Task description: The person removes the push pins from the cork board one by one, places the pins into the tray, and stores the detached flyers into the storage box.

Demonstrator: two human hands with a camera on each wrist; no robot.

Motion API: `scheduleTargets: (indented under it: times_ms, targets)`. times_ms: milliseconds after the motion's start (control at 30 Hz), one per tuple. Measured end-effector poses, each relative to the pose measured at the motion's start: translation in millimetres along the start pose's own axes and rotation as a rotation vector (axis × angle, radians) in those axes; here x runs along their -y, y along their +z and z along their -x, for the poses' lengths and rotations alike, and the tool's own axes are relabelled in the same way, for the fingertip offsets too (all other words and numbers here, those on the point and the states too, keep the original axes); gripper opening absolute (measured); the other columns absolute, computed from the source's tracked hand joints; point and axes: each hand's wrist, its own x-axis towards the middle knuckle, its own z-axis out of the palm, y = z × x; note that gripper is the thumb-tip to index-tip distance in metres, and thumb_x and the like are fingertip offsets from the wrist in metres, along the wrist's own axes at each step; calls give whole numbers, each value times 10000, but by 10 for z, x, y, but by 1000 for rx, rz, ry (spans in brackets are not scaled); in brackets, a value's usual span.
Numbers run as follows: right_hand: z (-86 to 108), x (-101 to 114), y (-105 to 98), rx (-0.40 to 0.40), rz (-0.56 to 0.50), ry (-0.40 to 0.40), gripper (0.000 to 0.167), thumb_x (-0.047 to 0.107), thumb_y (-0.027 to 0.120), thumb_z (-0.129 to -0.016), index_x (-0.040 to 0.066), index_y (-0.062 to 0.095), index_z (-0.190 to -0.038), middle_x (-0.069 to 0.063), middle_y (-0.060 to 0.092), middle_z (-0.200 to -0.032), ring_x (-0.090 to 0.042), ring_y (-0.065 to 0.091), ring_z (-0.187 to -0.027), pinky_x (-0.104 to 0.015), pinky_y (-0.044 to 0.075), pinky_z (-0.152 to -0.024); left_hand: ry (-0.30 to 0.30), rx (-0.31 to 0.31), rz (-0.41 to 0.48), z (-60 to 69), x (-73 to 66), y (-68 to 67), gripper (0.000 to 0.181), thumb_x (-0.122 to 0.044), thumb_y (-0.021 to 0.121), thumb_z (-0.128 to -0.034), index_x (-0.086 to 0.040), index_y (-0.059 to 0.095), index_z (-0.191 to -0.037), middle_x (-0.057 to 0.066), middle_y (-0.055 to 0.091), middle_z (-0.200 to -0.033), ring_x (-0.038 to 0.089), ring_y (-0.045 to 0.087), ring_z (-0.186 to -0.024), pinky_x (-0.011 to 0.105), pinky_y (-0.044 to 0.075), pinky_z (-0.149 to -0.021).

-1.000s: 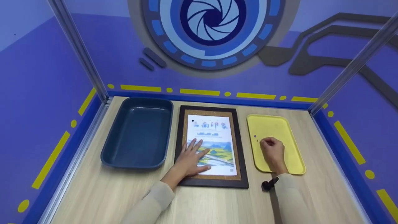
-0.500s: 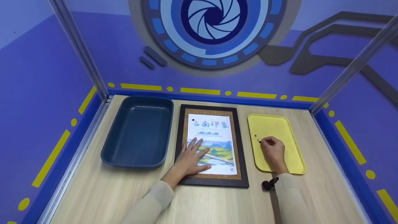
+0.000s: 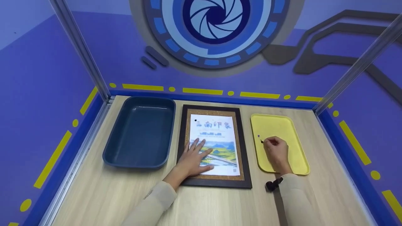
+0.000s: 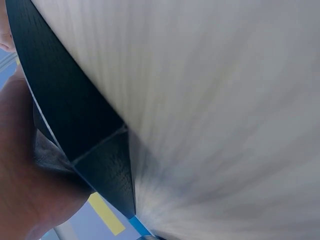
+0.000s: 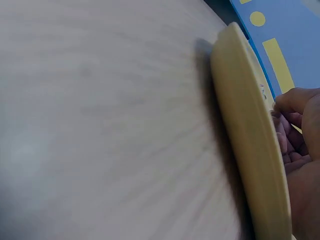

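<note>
A sheet printed with a landscape and large characters [image 3: 216, 125] lies on a dark-framed cork board [image 3: 216, 183]. My left hand [image 3: 192, 161] rests on the sheet's lower left with its fingers spread. A black round tack head [image 3: 195, 120] shows at the sheet's upper left corner. Over the yellow tray [image 3: 290, 135], my right hand [image 3: 277, 152] pinches a small black thumbtack [image 3: 262, 141] between thumb and forefinger; its details are too small to see. A tiny purple piece [image 3: 258, 136] lies just beyond it. In the right wrist view the tray's wall [image 5: 250, 135] partly hides the fingers.
A deep dark blue tray [image 3: 139, 138] stands left of the board. Near my right cuff is a small black object [image 3: 271, 185]. Blue-purple walls [image 3: 201, 75] and metal posts [image 3: 84, 53] enclose the wooden table [image 3: 213, 207] at the back and sides.
A black tack has come into view at my right fingertips, and the right hand stays over the yellow tray. My left hand keeps its place on the sheet. The head view shifts slightly.
</note>
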Motion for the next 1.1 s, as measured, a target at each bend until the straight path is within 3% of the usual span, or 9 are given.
scheduleTargets:
  times_ms: [200, 400, 667, 900, 1100]
  targets:
    - [-35, 77, -19, 38, 46, 17, 151, 113, 716, -1002, -20, 761, -1057, -132, 725, -968, -145, 644, -822, -191, 528, -690, -5, 15, 3, 20, -3, -16, 794, -757, 491, -989, -330, 399, -1652, 100, 173, -1771, 378, 79, -1630, 648, 70, -1271]
    - [-28, 309, 94, -13, -14, 19, 178, 125, 758, -989, -45, 755, -1041, -101, 722, -906, -122, 648, -767, -189, 533, -625, -17, 28, -6, 28, 2, -18, 794, -766, 478, -989, -347, 384, -1656, 85, 156, -1775, 365, 63, -1633, 641, 59, -1274]
    - [-12, 776, 559, 46, -31, -132, 114, 80, 776, -961, -30, 767, -989, -122, 722, -904, -150, 629, -800, -187, 494, -687, -5, 15, -8, 17, -10, -1, 787, -763, 481, -989, -341, 404, -1649, 94, 177, -1770, 373, 84, -1630, 654, 90, -1268]
    - [-20, 1087, 1063, 185, -34, -268, 105, 50, 772, -956, -47, 762, -992, -136, 740, -916, -156, 636, -802, -202, 501, -716, -6, 11, -22, 6, 8, 6, 787, -760, 492, -985, -342, 409, -1647, 103, 182, -1768, 379, 92, -1628, 649, 93, -1269]
    - [-48, 1238, 1376, 273, 41, -380, 64, 71, 779, -959, 21, 779, -998, -78, 741, -910, -184, 656, -818, -268, 526, -749, 2, 9, -28, 4, 5, -4, 786, -759, 491, -988, -336, 414, -1645, 113, 200, -1763, 383, 109, -1625, 652, 107, -1267]
